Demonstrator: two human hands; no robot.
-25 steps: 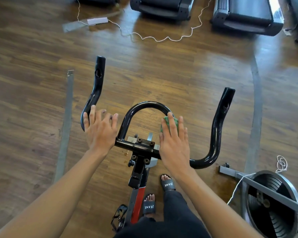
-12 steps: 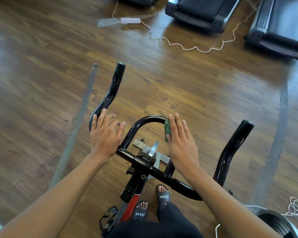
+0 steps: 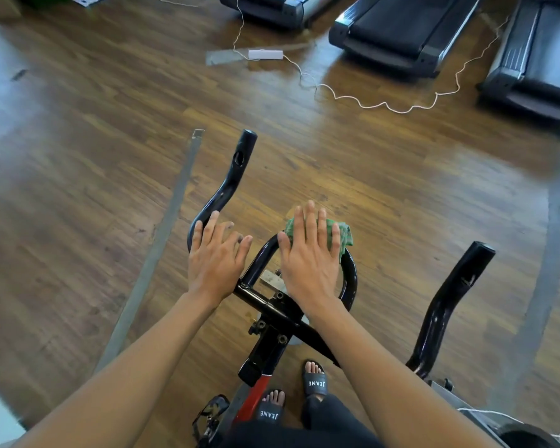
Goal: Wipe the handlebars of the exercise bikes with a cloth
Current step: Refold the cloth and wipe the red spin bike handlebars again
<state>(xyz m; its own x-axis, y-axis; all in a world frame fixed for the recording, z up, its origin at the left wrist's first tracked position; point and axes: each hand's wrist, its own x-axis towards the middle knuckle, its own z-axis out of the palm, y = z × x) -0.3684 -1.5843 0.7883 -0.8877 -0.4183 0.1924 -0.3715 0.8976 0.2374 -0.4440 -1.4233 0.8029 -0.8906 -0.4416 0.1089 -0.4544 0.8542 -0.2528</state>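
Handlebars (image 3: 349, 275) — glossy black tube | right hand (image 3: 307, 253) flat on crumpled green cloth (image 3: 345, 236)

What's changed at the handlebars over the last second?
The right hand slid the green cloth from the right side of the centre loop up onto its far curve, fingers flat on it. The left hand stays resting on the bend of the left bar. Nothing was gripped or released.
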